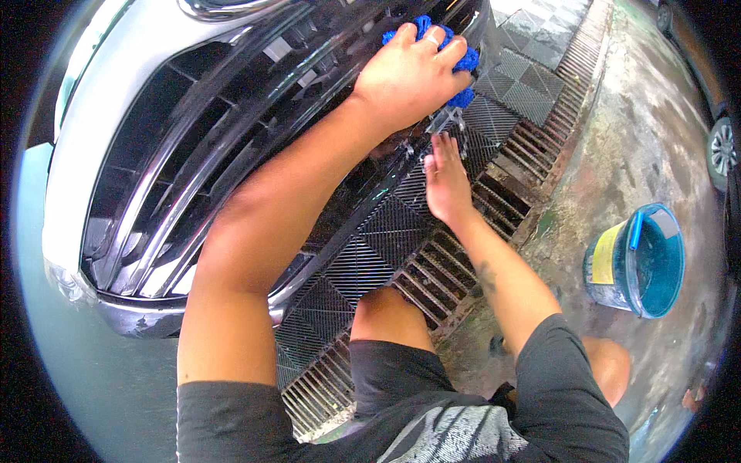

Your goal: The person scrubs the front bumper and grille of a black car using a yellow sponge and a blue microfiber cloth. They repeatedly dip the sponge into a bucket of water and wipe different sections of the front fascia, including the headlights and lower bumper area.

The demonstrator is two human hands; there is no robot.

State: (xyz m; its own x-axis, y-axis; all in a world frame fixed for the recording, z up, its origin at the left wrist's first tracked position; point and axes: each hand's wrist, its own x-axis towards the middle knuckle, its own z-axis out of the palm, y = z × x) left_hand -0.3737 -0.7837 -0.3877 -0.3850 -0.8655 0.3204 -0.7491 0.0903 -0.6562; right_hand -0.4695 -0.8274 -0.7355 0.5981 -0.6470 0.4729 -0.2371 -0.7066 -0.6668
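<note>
My left hand (408, 78) is wrapped over a blue chenille wash mitt or sponge (466, 61). It presses this against the black lower front bumper of a car, near the far end of the grille. My left forearm crosses in front of the grille (191, 124), with its black slats and chrome strips. Lower down, my right hand (448, 179) is extended flat with nothing in it, its fingertips by the bumper's wet lower edge (370, 199). Whether those fingertips touch the bumper cannot be told. White panels (72, 191) of the car frame the grille.
Black ribbed floor tiles (396, 223) lie beneath the bumper. A rusty metal drain grate (434, 272) runs beside them. To the right, a blue bucket (596, 283) with a yellow label stands on stained concrete (631, 144). Another car's wheel (722, 147) shows at the far right.
</note>
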